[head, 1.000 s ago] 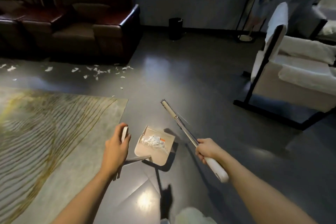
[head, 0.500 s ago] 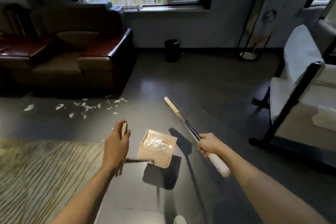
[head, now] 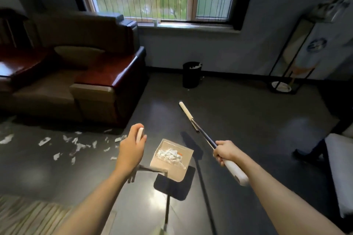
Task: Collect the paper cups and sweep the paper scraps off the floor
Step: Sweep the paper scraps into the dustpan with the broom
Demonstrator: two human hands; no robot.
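Note:
My left hand grips the white handle of a beige dustpan, which hangs above the floor with white paper scraps lying inside it. My right hand grips the broom by its handle, and the broom head points forward and up toward the window. More paper scraps are scattered on the dark floor in front of the brown sofa, to the left of my left hand. A small white cup stands on the window sill.
A black waste bin stands against the far wall under the window. A metal stand is at the back right. A white chair sits at the right edge, a patterned rug at the bottom left.
My view has lifted and moved forward toward the window and the bin. Both hands keep their grips; the rug has slid down out of most of the view.

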